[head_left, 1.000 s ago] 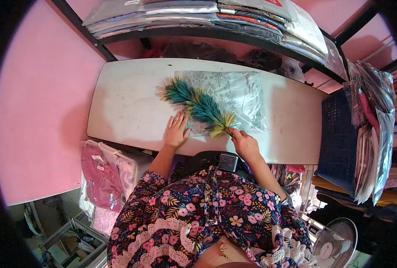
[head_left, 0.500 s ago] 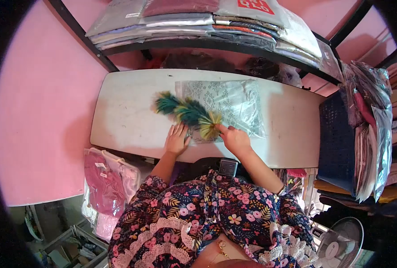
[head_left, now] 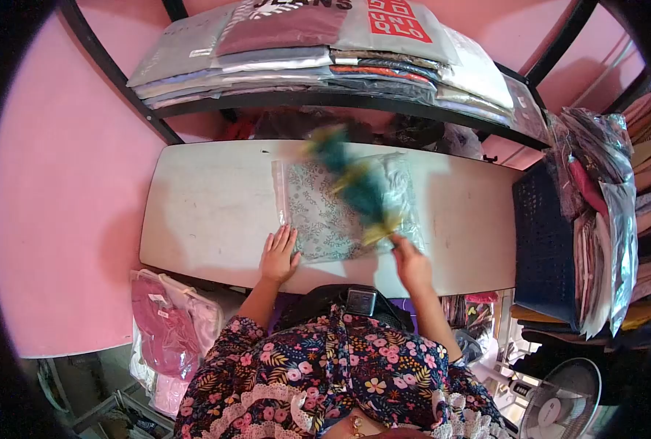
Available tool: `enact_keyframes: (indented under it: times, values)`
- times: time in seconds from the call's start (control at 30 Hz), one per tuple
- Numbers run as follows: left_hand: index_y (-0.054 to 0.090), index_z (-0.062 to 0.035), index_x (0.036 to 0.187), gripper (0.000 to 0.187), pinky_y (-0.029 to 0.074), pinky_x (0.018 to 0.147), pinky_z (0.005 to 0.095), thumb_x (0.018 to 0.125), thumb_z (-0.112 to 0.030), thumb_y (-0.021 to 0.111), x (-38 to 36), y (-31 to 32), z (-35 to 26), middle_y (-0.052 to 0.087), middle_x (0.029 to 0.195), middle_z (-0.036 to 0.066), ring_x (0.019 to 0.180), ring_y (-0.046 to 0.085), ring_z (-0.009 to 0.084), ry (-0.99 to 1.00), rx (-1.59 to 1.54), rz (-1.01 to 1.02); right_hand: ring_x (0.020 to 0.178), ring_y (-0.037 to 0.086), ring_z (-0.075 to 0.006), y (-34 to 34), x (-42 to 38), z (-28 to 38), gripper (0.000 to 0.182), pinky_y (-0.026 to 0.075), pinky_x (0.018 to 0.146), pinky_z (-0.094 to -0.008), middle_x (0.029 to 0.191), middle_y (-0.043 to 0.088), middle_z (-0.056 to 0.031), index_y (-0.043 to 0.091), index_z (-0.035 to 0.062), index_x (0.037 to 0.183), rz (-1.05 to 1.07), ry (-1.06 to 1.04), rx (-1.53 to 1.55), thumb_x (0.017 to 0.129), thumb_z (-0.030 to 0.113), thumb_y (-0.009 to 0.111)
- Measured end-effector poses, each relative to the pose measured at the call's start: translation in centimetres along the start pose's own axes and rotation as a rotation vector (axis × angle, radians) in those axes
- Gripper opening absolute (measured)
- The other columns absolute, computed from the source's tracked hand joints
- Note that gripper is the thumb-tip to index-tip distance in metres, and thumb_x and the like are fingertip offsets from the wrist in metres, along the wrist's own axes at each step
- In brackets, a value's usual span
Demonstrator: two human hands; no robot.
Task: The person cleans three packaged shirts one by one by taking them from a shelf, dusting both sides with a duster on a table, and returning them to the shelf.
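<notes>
My right hand (head_left: 412,265) is closed round the base of a fluffy green and yellow duster (head_left: 362,192). The duster is smeared by motion and slants up and left over a clear plastic bag (head_left: 307,194). Inside the bag lies a folded grey-green cloth with a floral pattern, flat on the white table (head_left: 201,212). My left hand (head_left: 279,256) rests flat, fingers stretched, at the bag's lower left corner. The duster hides part of the bag's middle and upper edge.
A black-framed shelf (head_left: 325,100) with stacks of bagged garments (head_left: 281,44) stands behind the table. At the right is a dark blue basket (head_left: 541,241) beside more bagged clothes. Pink packaged items (head_left: 166,322) hang at lower left; a fan (head_left: 563,402) stands lower right.
The duster has swung up and to the right with my right hand, now steeper over the bag. My left hand stays by the bag's lower left corner. The whole view has tilted upward slightly.
</notes>
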State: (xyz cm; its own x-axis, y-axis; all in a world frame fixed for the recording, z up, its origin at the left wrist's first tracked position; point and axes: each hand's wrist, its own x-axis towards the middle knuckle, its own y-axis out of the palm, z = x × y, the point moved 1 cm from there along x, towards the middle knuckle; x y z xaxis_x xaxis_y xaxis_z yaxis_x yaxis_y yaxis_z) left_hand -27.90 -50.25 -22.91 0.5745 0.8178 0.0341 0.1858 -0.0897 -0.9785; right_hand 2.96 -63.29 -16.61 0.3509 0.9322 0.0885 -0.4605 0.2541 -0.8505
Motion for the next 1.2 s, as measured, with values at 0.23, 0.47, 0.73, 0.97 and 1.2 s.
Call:
enact_keyframes:
  times: [0.23, 0.47, 0.73, 0.97, 1.2]
  values:
    - [0.036, -0.0098, 0.139, 0.063, 0.021, 0.110, 0.0438, 0.082, -0.030, 0.056, 0.0, 0.4, 0.2, 0.032, 0.145, 0.009, 0.135, 0.028, 0.0225, 0.004, 0.043, -0.029, 0.074, 0.061, -0.0404, 2.9, -1.5, -3.6, 0.034, 0.049, 0.064, -0.0505, 0.089, 0.064, -0.0169, 0.053, 0.0227, 0.119, 0.012, 0.138, 0.055, 0.086, 0.022, 0.057]
    - [0.037, -0.0090, 0.138, 0.062, 0.020, 0.111, 0.0440, 0.082, -0.029, 0.056, 0.1, 0.5, 0.1, 0.032, 0.145, 0.010, 0.135, 0.028, 0.0230, 0.008, 0.032, -0.034, 0.076, 0.061, -0.0420, 0.3, -2.3, -7.5, 0.032, 0.049, 0.064, -0.0495, 0.089, 0.063, -0.0211, 0.052, 0.0158, 0.119, -0.216, 0.333, 0.084, 0.088, 0.020, 0.056]
    - [0.038, -0.0083, 0.137, 0.060, 0.017, 0.112, 0.0435, 0.083, -0.030, 0.055, 0.1, 0.9, 0.5, 0.032, 0.145, 0.011, 0.136, 0.027, 0.0240, -0.011, 0.053, 0.005, 0.066, 0.062, -0.0339, 3.9, -6.1, -3.5, 0.034, 0.051, 0.059, -0.0435, 0.088, 0.062, -0.0111, 0.056, 0.0233, 0.118, 0.221, -0.178, 0.050, 0.084, 0.020, 0.058]
    - [0.036, -0.0089, 0.139, 0.062, 0.017, 0.112, 0.0441, 0.084, -0.029, 0.056, 0.1, 0.8, 0.5, 0.031, 0.146, 0.012, 0.137, 0.025, 0.0238, -0.001, 0.022, 0.005, 0.080, 0.063, -0.0370, 3.5, -8.8, -11.4, 0.031, 0.051, 0.066, -0.0452, 0.096, 0.064, -0.0171, 0.055, 0.0152, 0.118, -0.177, 0.226, 0.017, 0.087, 0.021, 0.055]
    - [0.034, -0.0084, 0.140, 0.062, 0.017, 0.112, 0.0441, 0.085, -0.028, 0.056, 0.1, 0.9, 0.8, 0.029, 0.146, 0.012, 0.137, 0.025, 0.0247, 0.017, -0.020, -0.025, 0.089, 0.062, -0.0386, 1.0, -8.4, -10.2, 0.030, 0.050, 0.074, -0.0425, 0.101, 0.063, -0.0200, 0.055, 0.0088, 0.117, -0.280, 0.278, 0.122, 0.088, 0.016, 0.055]
